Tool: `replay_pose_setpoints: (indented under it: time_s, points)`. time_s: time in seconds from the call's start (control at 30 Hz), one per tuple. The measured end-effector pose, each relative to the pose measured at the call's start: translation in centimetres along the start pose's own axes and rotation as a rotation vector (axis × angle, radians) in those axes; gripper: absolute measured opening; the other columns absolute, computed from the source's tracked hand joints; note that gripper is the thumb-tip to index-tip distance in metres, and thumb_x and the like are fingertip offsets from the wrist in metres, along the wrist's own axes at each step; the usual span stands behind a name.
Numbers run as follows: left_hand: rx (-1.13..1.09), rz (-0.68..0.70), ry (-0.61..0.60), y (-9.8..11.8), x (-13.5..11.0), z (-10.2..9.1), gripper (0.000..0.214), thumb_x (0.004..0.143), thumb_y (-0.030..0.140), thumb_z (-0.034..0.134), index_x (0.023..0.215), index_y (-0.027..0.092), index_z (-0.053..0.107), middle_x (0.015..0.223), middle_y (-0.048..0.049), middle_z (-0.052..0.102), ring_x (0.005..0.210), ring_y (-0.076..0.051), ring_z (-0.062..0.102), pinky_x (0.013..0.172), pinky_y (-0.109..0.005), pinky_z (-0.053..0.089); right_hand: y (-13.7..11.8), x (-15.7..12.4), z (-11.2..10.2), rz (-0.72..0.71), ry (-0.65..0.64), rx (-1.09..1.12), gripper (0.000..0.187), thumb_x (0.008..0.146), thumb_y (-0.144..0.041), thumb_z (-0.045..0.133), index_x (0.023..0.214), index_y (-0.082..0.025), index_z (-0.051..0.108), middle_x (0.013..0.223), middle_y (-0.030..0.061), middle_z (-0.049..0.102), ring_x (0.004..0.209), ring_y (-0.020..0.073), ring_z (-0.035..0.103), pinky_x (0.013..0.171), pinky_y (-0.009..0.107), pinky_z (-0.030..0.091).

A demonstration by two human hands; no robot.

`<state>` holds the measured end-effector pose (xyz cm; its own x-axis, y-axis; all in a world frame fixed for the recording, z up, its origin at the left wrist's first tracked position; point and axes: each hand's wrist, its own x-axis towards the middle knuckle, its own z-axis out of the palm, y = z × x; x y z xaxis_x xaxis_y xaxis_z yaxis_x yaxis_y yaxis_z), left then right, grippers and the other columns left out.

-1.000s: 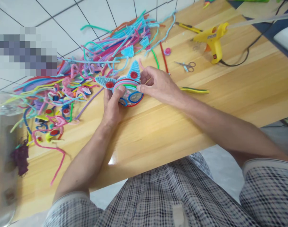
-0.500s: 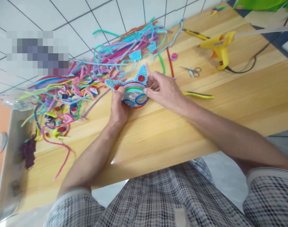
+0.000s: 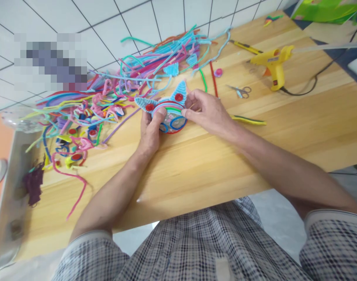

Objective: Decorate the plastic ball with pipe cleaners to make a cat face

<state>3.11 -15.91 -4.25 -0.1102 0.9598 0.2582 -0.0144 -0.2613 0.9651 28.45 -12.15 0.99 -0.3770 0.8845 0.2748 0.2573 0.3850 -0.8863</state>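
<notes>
Between my hands is a round pipe-cleaner craft piece (image 3: 168,105) with two pointed light-blue ears. Each ear carries a red disc, and striped bands cross above two blue rings on a clear, shiny front. My left hand (image 3: 151,128) is closed on its left side, the thumb lying over the bands. On the right edge, my right hand (image 3: 206,111) pinches the piece near the base of the ear, with thumb and forefinger close together. Behind the piece, a light-blue woven patch (image 3: 171,69) lies by the pile of pipe cleaners (image 3: 137,74).
To the right lie a yellow glue gun (image 3: 273,64) with its cord, small scissors (image 3: 242,91), a yellow cutter knife (image 3: 245,47) and a yellow-and-black tool (image 3: 248,120). A red pipe cleaner (image 3: 214,80) lies nearby. Tiled wall (image 3: 166,17) borders the table's back.
My left thumb has shifted right, further over the striped bands and the left blue ring. My right hand keeps its pinch. The whole view has shifted slightly.
</notes>
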Motion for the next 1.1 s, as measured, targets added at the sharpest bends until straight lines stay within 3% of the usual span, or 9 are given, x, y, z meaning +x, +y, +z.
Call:
replay_pose_setpoints:
  time_s: [0.3, 0.57, 0.67, 0.9, 1.1]
  points:
    - [-0.004, -0.006, 0.06, 0.5, 0.0, 0.4, 0.073, 0.101, 0.092, 0.095, 0.143, 0.033, 0.087, 0.146, -0.0062, 0.091, 0.147, -0.035, 0.086, 0.129, -0.048, 0.07, 0.8, 0.1, 0.7, 0.011, 0.006, 0.022, 0.05, 0.109, -0.074, 0.093, 0.127, -0.03, 0.08, 0.123, 0.0061, 0.091, 0.124, 0.035, 0.088, 0.114, 0.061, 0.078]
    - [-0.084, -0.022, 0.071, 1.0, -0.3, 0.9, 0.068, 0.104, 0.085, 0.097, 0.142, 0.031, 0.085, 0.148, -0.0065, 0.091, 0.151, -0.038, 0.086, 0.133, -0.052, 0.069, 1.0, 0.1, 0.7, 0.041, -0.044, 0.029, 0.042, 0.111, -0.061, 0.09, 0.136, -0.029, 0.081, 0.147, 0.0105, 0.091, 0.138, 0.0371, 0.087, 0.124, 0.064, 0.074]
    - [-0.126, -0.013, 0.035, 0.7, -0.1, 0.8, 0.07, 0.102, 0.091, 0.093, 0.139, 0.032, 0.086, 0.15, -0.0081, 0.091, 0.156, -0.039, 0.083, 0.134, -0.053, 0.069, 1.1, 0.0, 0.5, 0.049, -0.062, 0.047, 0.042, 0.111, -0.06, 0.088, 0.137, -0.028, 0.08, 0.153, 0.0121, 0.091, 0.138, 0.0378, 0.088, 0.124, 0.064, 0.075]
    - [-0.068, -0.044, 0.055, -0.6, 0.0, 0.4, 0.076, 0.099, 0.095, 0.092, 0.145, 0.035, 0.084, 0.159, -0.0084, 0.087, 0.159, -0.04, 0.079, 0.137, -0.056, 0.065, 1.0, -0.1, 0.3, 0.08, -0.072, 0.068, 0.053, 0.105, -0.072, 0.091, 0.134, -0.029, 0.081, 0.152, 0.0141, 0.092, 0.142, 0.0413, 0.088, 0.126, 0.069, 0.074]
    - [-0.061, -0.043, 0.013, 0.4, -0.3, 1.0, 0.096, 0.089, 0.103, 0.095, 0.158, 0.037, 0.079, 0.156, -0.0116, 0.086, 0.158, -0.042, 0.079, 0.131, -0.056, 0.067, 1.1, 0.0, 0.0, 0.104, -0.061, 0.115, 0.053, 0.1, -0.074, 0.093, 0.128, -0.03, 0.079, 0.149, 0.0134, 0.093, 0.137, 0.0403, 0.089, 0.126, 0.068, 0.073]
